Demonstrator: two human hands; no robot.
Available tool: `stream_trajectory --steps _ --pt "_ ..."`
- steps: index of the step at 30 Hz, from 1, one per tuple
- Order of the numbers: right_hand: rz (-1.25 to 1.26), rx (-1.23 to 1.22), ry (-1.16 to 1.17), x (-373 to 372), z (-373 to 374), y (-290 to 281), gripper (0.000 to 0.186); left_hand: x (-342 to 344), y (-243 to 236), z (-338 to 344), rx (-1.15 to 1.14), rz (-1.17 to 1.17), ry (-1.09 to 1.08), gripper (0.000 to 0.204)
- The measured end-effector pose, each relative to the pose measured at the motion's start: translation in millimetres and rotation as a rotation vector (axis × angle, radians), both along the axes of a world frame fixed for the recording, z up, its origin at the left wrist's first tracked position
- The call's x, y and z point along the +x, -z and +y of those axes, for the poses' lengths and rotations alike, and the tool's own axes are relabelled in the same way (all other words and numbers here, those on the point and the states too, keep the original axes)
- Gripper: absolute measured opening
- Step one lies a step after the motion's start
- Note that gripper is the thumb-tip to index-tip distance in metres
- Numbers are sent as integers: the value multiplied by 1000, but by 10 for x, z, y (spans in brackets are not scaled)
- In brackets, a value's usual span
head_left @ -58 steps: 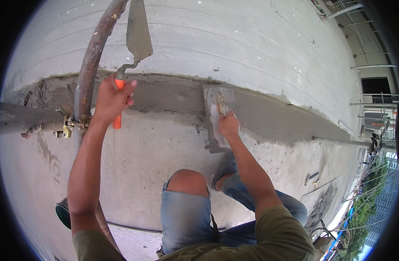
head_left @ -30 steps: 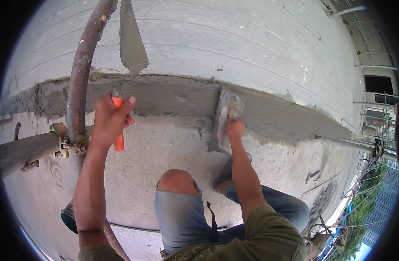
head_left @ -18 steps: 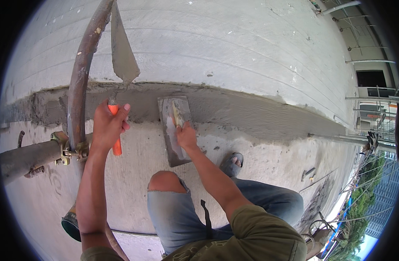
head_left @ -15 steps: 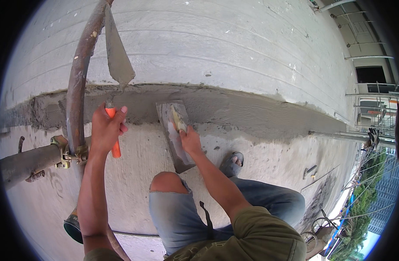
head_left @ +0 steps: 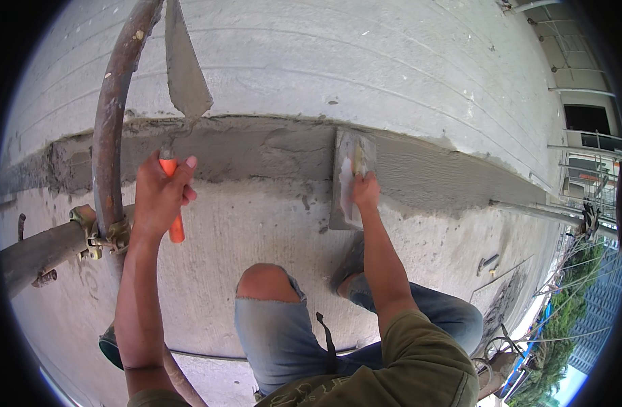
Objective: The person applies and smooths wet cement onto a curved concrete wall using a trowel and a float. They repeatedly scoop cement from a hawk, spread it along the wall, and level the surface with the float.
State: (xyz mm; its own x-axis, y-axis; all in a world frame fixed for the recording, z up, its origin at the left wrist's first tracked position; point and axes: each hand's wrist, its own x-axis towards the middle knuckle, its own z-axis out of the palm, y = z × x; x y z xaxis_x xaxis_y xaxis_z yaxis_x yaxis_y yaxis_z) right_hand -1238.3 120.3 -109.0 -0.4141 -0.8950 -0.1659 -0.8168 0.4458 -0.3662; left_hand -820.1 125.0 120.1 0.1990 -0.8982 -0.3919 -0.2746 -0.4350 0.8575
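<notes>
Wrapped round an orange handle, my left hand [head_left: 158,193] holds a pointed brick trowel [head_left: 187,78]. Its long grey blade reaches up over the pale concrete, past the band of wet grey mortar [head_left: 263,152]. My right hand [head_left: 367,190] grips a rectangular plastering trowel [head_left: 344,190] by its handle. That flat plate lies across the mortar band, its near end extending onto the concrete on my side. To the left of the plate the mortar looks rougher; to the right it has fine ridges.
A rusty scaffold pole [head_left: 109,136] rises beside my left hand, joined by a clamp [head_left: 94,234] to a crosswise pipe [head_left: 50,254]. A dark green container [head_left: 110,346] is partly hidden behind my left forearm. More scaffold tubes [head_left: 538,216] stand at right.
My right hand has slid the plastering trowel to the right along the mortar band and slightly away from me. My left hand has barely shifted, still holding the brick trowel.
</notes>
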Motion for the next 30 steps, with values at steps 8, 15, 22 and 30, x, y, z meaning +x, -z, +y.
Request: stream_trajectory --steps 8,15,22,30 --pt "-136 61 -55 538 -24 11 38 -2 -59 -10 -1 48 -31 30" --pt "-288 40 -79 1378 50 47 38 -7 -90 -29 -17 59 -51 27" --pt "-417 87 -137 2287 74 9 34 19 -99 -26 -24 75 -66 27" --pt "-568 156 -294 3431 97 100 38 42 -41 -47 -49 65 -50 26"
